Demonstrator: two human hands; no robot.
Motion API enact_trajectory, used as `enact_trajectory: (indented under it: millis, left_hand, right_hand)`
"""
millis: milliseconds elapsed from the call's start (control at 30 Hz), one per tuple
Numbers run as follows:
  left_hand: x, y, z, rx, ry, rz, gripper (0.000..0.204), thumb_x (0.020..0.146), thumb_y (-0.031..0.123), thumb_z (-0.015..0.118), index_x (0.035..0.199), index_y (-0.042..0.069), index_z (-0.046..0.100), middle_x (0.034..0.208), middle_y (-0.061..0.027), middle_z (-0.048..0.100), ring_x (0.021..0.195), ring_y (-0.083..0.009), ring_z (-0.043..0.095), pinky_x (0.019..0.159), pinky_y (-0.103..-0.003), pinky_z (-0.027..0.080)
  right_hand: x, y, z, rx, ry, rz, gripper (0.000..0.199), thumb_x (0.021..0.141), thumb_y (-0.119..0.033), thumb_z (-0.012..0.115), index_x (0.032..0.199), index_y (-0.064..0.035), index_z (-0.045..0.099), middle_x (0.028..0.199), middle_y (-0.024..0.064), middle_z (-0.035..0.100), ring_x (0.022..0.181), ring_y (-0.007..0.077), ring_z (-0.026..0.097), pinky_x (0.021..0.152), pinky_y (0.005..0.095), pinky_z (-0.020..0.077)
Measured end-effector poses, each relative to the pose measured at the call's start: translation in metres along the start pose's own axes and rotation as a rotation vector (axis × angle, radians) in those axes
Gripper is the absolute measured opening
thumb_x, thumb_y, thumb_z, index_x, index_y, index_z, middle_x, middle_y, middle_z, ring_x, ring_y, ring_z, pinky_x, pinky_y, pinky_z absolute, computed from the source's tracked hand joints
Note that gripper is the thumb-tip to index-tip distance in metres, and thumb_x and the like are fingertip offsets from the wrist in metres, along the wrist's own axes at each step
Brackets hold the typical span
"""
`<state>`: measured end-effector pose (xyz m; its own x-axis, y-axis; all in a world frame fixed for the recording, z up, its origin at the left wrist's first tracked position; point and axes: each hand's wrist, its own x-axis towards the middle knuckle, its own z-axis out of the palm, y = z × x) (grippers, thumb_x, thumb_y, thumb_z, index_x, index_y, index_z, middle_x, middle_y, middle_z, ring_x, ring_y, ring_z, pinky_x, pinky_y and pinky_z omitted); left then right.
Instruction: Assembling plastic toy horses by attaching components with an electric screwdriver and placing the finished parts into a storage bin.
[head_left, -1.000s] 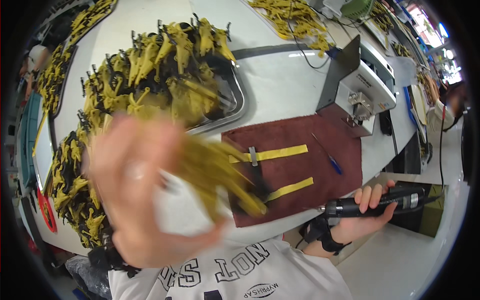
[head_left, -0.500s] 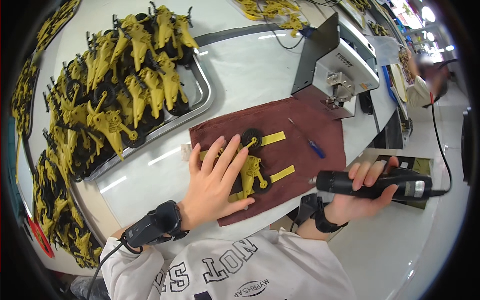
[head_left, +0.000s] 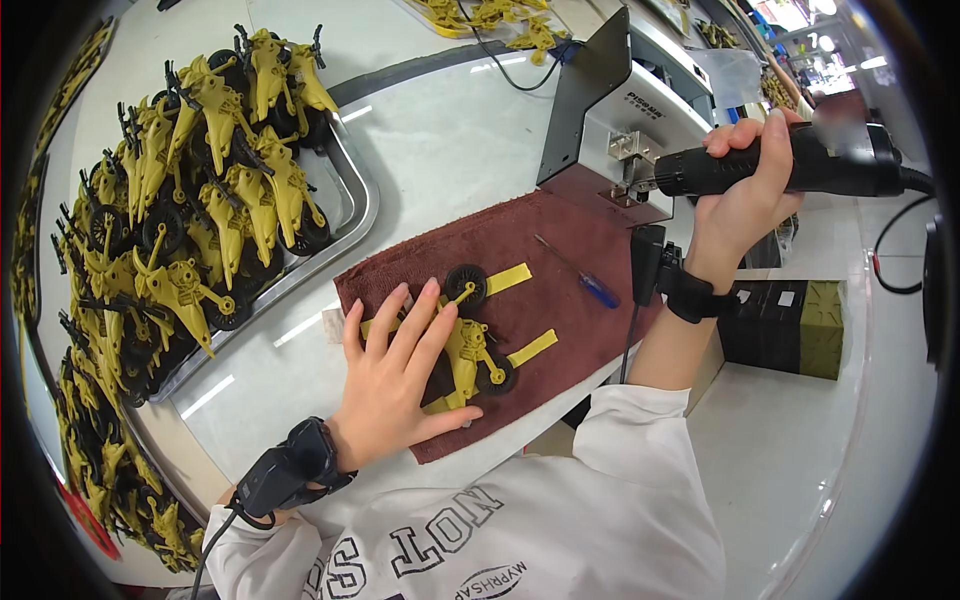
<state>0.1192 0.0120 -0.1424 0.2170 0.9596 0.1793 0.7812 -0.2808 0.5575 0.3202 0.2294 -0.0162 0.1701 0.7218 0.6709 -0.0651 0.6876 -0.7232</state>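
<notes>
A yellow toy motorcycle (head_left: 468,350) with black wheels lies on its side on a dark red cloth (head_left: 560,260). My left hand (head_left: 395,375) rests flat on it, fingers spread, pressing it onto the cloth. My right hand (head_left: 745,195) is raised at the right and grips a black electric screwdriver (head_left: 790,165), its tip held against the feeder slot of a grey screw dispenser box (head_left: 620,110). A cable runs from the tool off to the right.
A metal tray (head_left: 350,215) at the left holds several yellow toy motorcycles; more are piled along the table's left edge. A small blue-handled screwdriver (head_left: 585,280) lies on the cloth. A black and olive box (head_left: 790,325) sits below the table at the right.
My left hand brought a toy motorcycle from close to the camera down onto the cloth and now holds it flat. My right hand lifted the electric screwdriver up to the dispenser box.
</notes>
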Motion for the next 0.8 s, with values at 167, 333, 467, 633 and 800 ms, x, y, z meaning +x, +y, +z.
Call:
enact_trajectory:
  millis: [167, 333, 467, 633, 800]
  left_hand:
    - [-0.004, -0.003, -0.002, -0.020, 0.003, -0.014, 0.095, 0.063, 0.061, 0.070, 0.133, 0.004, 0.042, 0.143, -0.0158, 0.035, 0.128, -0.0377, 0.031, 0.106, -0.055, 0.012]
    - [0.000, -0.002, -0.001, 0.003, -0.050, 0.007, 0.094, 0.065, 0.060, 0.069, 0.136, 0.006, 0.039, 0.145, -0.0139, 0.031, 0.129, -0.0377, 0.029, 0.105, -0.056, 0.012]
    - [-0.004, -0.004, -0.003, -0.018, -0.055, 0.000, 0.093, 0.066, 0.059, 0.068, 0.137, 0.008, 0.037, 0.147, -0.0124, 0.029, 0.130, -0.0377, 0.027, 0.105, -0.057, 0.012]
    - [-0.004, -0.005, -0.004, -0.036, -0.057, -0.004, 0.090, 0.067, 0.054, 0.068, 0.137, 0.008, 0.037, 0.147, -0.0118, 0.029, 0.131, -0.0376, 0.027, 0.105, -0.057, 0.013]
    - [-0.003, -0.005, -0.003, -0.035, -0.061, 0.000, 0.088, 0.067, 0.051, 0.068, 0.138, 0.010, 0.037, 0.147, -0.0115, 0.028, 0.131, -0.0374, 0.027, 0.105, -0.058, 0.012]
  right_hand:
    - [-0.026, -0.021, 0.001, 0.136, -0.169, 0.191, 0.030, 0.087, -0.013, 0.054, 0.111, -0.0012, 0.042, 0.060, 0.0058, 0.046, 0.048, 0.0160, 0.046, 0.050, 0.0314, 0.0420]
    - [-0.097, -0.068, 0.000, 0.471, -0.433, 0.227, 0.060, 0.087, -0.030, 0.060, 0.129, -0.0054, 0.026, 0.070, 0.0091, 0.054, 0.051, 0.0206, 0.053, 0.057, 0.0370, 0.0458]
    - [-0.121, -0.070, 0.013, 0.488, -0.480, 0.231, 0.066, 0.083, -0.025, 0.068, 0.128, -0.0049, 0.025, 0.073, 0.0117, 0.058, 0.054, 0.0212, 0.056, 0.058, 0.0391, 0.0481]
    - [-0.133, -0.065, 0.020, 0.450, -0.445, 0.252, 0.065, 0.081, -0.023, 0.069, 0.126, -0.0029, 0.026, 0.073, 0.0121, 0.058, 0.055, 0.0200, 0.056, 0.058, 0.0381, 0.0482]
    - [-0.137, -0.060, 0.024, 0.415, -0.417, 0.302, 0.060, 0.082, -0.021, 0.069, 0.124, -0.0027, 0.030, 0.071, 0.0108, 0.057, 0.056, 0.0181, 0.054, 0.056, 0.0350, 0.0467]
